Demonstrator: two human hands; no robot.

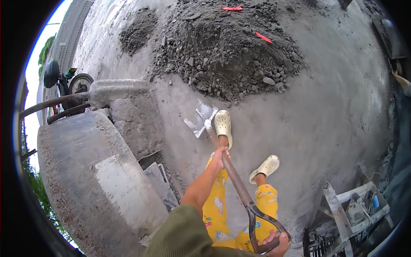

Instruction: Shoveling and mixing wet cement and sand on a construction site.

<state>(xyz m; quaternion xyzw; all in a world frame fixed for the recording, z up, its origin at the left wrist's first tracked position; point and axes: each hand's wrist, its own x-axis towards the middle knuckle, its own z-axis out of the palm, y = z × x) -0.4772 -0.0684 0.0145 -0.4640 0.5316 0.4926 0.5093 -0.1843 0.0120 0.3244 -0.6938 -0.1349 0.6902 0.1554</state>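
Note:
A shovel point(236, 176) runs slantwise in front of my legs. My left hand point(220, 157) is wrapped round its shaft, below the blade. At the lower end of the picture my right hand point(278, 244) grips the crossbar of its forked handle. The metal blade point(201, 116) is low by the near edge of a heap of dark gravel and sand point(227, 47), close to my left shoe point(223, 124). Whether the blade rests on the ground I cannot tell.
A large rusty metal drum point(77, 167) stands to the left, beside a rough concrete block point(132, 120). Behind it is a motorbike point(72, 85). Red strips point(263, 37) lie on the heap. A dusty frame point(351, 205) stands at lower right.

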